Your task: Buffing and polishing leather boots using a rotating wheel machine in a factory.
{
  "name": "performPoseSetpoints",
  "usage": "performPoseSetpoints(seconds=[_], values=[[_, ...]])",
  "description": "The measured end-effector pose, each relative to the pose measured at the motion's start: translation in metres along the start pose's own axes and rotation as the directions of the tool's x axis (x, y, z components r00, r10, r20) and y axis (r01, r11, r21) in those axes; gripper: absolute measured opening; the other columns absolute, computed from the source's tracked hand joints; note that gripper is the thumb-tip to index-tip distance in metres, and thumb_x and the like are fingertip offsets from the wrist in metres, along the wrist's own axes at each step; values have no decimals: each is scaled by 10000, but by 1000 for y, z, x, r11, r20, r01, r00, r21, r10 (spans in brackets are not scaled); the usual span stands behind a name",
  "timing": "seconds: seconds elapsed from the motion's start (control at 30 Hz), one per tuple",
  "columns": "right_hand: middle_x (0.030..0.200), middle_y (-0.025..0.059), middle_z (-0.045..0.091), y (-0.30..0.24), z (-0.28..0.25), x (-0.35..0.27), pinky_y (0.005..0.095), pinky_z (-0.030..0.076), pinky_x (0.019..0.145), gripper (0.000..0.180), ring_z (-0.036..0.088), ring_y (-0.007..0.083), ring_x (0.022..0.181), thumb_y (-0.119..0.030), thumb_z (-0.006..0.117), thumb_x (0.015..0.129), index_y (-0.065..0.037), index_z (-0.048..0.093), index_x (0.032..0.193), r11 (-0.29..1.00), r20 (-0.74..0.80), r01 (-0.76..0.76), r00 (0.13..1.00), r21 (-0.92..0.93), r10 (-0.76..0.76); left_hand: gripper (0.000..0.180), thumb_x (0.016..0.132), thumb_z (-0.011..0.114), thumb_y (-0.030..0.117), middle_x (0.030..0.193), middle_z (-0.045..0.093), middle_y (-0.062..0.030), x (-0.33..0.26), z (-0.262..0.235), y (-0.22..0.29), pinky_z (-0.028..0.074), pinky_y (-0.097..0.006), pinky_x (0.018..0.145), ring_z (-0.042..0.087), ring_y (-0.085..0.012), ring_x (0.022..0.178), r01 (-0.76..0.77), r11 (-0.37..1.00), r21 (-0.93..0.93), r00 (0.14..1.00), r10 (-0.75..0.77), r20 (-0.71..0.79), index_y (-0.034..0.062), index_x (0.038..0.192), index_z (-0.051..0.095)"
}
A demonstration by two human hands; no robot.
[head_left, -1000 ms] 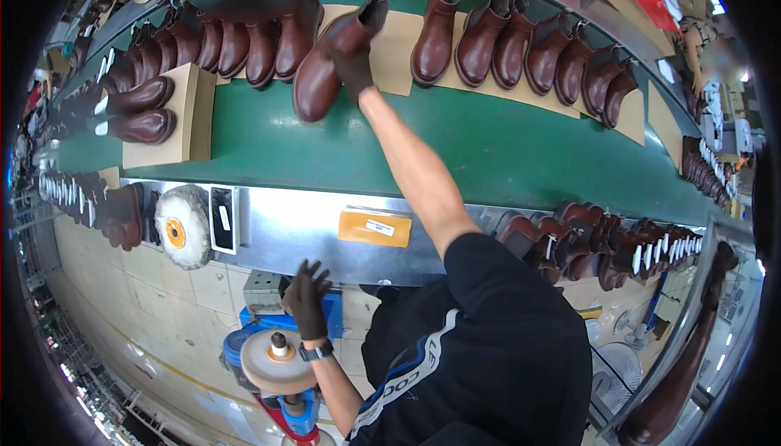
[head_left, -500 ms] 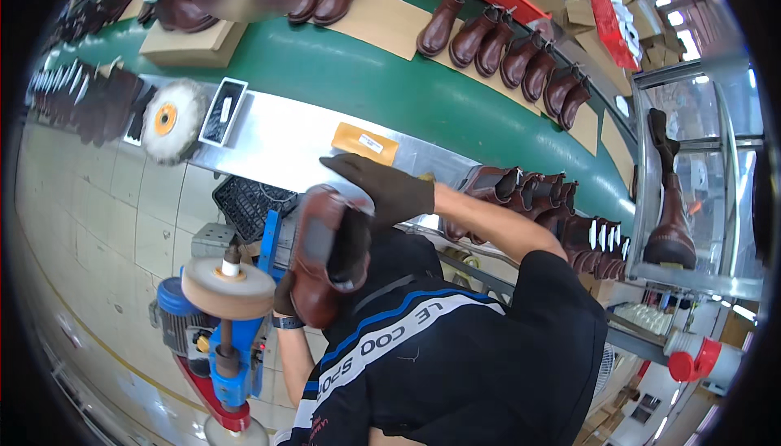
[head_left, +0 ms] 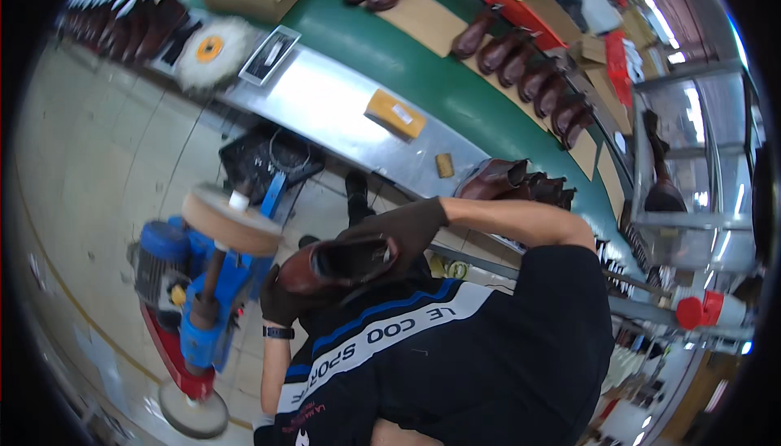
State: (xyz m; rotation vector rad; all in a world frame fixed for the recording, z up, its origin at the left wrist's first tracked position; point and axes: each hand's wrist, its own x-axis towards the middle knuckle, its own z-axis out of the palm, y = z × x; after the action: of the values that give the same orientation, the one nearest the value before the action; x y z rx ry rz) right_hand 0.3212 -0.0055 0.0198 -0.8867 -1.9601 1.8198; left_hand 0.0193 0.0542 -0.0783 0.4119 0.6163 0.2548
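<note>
A reddish-brown ankle boot (head_left: 294,276) is held level in front of my dark shirt, its toe to the left and its dark opening facing up. My left hand (head_left: 279,298), in a dark glove with a watch at the wrist, grips the toe end; its fingertips are partly hidden under the boot. My right hand (head_left: 412,225), also in a dark glove, is closed around the heel end, with some fingers out of sight behind it. Just left of the boot is a pale wheel (head_left: 232,220) on the shaft of a blue machine (head_left: 203,324).
A metal-topped bench (head_left: 317,96) carries a yellow block (head_left: 395,113), a small tan block (head_left: 444,165) and a small tray (head_left: 269,55). A fluffy white wheel (head_left: 211,48) is at its left. Brown boots (head_left: 516,62) line the green belt (head_left: 358,39) behind. A black crate (head_left: 252,157) sits on the floor.
The boot has tipped from upright to level, its toe swinging to the left. My right hand has come down from above the bench onto its heel end. The whole view has shifted a little.
</note>
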Motion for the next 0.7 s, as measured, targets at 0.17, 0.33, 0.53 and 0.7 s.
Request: performPoseSetpoints(seconds=[0.17,0.33,0.53,0.7], values=[[1104,71,556,17,45,-12,267,469,811,576,555,142,949,-114,684,746,-44,428,1256,824,-37,-292,935,485,353,515,827,549,375,1180,550,-154,23,-19,-31,312,-384,1030,465,-252,1176,-228,741,632,960,281,18,72,1236,468],[1066,45,566,12,82,22,271,455,805,410,549,127,914,-130,620,771,-24,522,1155,648,-401,-318,577,691,711,489,885,413,454,1129,578,-123,96,-60,-114,363,-377,987,521,-253,1075,-332,800,-500,942,303,-141,46,1141,498],[984,77,602,68,87,63,317,472,850,348,577,185,956,-231,588,793,-36,542,1078,205,-225,104,609,973,761,511,901,357,430,1167,562,-148,124,-75,-66,379,-403,974,499,-288,1117,-282,854,437,764,475,-436,25,1188,479],[993,69,604,82,70,128,333,487,831,246,599,188,902,-193,578,798,-59,562,1004,33,-118,145,629,989,768,370,878,489,204,1162,569,-120,148,-141,-41,435,-400,931,549,-245,1069,-435,536,-723,892,367,-264,71,1223,472]])
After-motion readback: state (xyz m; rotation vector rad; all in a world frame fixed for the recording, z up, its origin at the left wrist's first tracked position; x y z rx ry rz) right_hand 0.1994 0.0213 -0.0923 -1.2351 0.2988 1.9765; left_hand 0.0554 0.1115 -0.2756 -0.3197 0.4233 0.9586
